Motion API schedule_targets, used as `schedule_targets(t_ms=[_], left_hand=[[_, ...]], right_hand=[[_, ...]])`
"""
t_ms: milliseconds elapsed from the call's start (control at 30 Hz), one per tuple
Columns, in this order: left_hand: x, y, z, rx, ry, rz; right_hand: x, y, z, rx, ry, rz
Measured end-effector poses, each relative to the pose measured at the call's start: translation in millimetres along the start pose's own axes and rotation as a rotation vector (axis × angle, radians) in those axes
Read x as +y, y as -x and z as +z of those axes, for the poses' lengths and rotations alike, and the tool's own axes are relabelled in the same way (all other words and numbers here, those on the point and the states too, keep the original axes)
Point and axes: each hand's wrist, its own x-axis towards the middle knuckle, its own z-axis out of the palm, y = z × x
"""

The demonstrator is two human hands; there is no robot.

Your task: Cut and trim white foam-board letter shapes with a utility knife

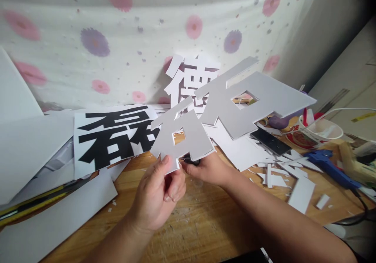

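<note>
My left hand [161,186] pinches the lower edge of a white foam-board character cut-out [195,132], thumb on its face. It is held up, tilted, above the table. A larger cut-out part [226,106] with a square hole extends to the upper right; whether the two parts are joined I cannot tell. My right hand [207,169] is closed behind the lower edge, around a small black object [191,161] that is mostly hidden. To the left lies a paper sheet with a black printed character [114,141].
Another white cut-out character [190,79] leans against the flowered curtain [132,32]. White boards [73,212] and a yellow-black strip [38,202] lie left. Offcuts [302,194], a phone [272,141], a blue glue gun [331,169] and a paper tub [305,134] are on the right.
</note>
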Motion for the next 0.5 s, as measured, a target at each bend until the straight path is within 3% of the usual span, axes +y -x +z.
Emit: schedule_targets(t_ms=[367,500], left_hand=[[-1.2,-1.3,-1.3,-0.051,-0.049,0.003],[-1.5,-1.0,-2.3,-0.046,-0.037,0.016]], right_hand=[[1.5,0.2,0.0,-0.161,0.008,0.078],[2.8,0.9,1.5,-0.158,0.004,0.017]])
